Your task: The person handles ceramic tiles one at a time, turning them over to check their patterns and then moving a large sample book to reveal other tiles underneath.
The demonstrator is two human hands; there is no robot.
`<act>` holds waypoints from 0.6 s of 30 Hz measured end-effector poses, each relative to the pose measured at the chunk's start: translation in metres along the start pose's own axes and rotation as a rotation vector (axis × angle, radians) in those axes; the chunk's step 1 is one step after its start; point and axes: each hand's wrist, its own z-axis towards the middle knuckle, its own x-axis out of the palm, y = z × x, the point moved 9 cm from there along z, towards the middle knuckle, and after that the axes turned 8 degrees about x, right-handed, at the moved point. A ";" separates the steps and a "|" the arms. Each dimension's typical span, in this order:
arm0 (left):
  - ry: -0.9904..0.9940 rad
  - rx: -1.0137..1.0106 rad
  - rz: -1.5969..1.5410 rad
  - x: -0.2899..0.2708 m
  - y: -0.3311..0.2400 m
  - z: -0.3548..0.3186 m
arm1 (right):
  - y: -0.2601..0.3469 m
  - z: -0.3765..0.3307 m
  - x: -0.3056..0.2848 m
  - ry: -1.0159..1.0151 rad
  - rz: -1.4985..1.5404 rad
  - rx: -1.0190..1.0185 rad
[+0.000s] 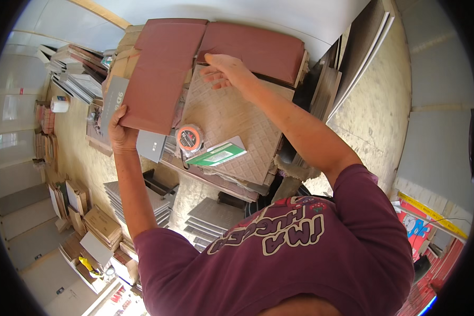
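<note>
Left hand is clamped on the near-left corner of a reddish-brown tile, tilted up over the tile stack. Right hand, fingers loosely apart, rests at the tile's right edge. Tape measure sits near the stack's front edge.

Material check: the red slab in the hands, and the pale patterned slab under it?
Red slab: likely ceramic or clay tile, matte; flat, rigid, even terracotta face, held at its lower corner by the left hand. Pale slab: probably a ceramic tile's unglazed back, dull beige with a moulded diamond grid. The right hand rests at its top edge.
</note>
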 end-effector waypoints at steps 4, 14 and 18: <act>0.164 -0.149 0.021 0.025 0.020 -0.006 | -0.006 0.000 0.003 0.143 0.348 0.072; 0.173 -0.241 0.043 0.052 0.034 0.009 | -0.049 0.010 -0.027 -0.135 0.672 0.163; 0.222 -0.209 -0.069 0.066 0.038 0.030 | -0.062 0.009 -0.041 -0.255 0.797 0.158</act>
